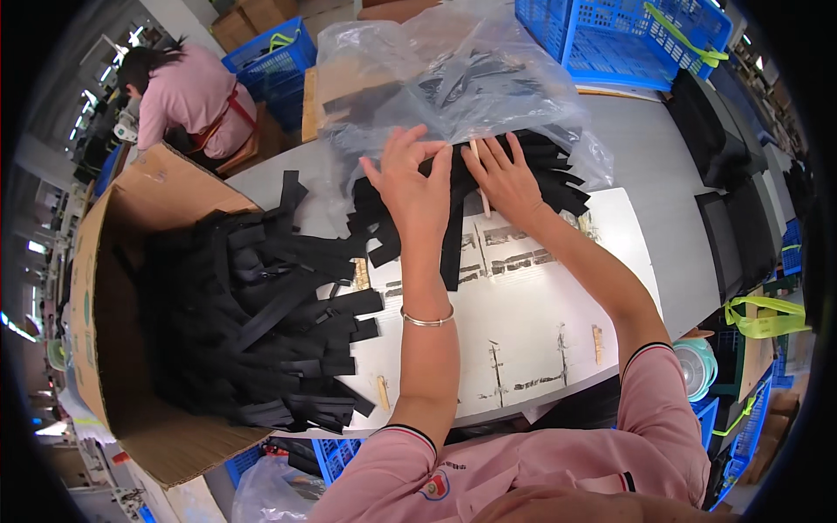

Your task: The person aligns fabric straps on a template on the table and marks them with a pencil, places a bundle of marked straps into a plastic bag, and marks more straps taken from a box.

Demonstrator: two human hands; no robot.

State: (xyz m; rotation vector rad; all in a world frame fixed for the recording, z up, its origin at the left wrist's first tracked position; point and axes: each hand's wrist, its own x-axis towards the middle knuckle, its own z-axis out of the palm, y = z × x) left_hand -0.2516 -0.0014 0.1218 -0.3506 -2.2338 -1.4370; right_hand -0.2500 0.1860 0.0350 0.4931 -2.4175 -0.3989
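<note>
Over a pile of black fabric strips [558,161], both my hands work at the edge of a clear plastic bag [514,87]. My left hand [414,174] pinches with thumb and forefinger, its other fingers raised; what lies in the pinch is too small to make out. One black strip [452,248] runs down from beside it onto a white board [453,340]. A thin pale stick [485,202], wooden-looking, is tucked against the thumb side of my right hand [513,185], whose other fingers lie stretched over the strips.
At the left a tipped cardboard box [91,296] spills a heap of black strips [261,305] over the board. Blue crates [610,44] stand beyond the table, black cases [715,131] at its right. A seated person [196,96] in pink works at the far left.
</note>
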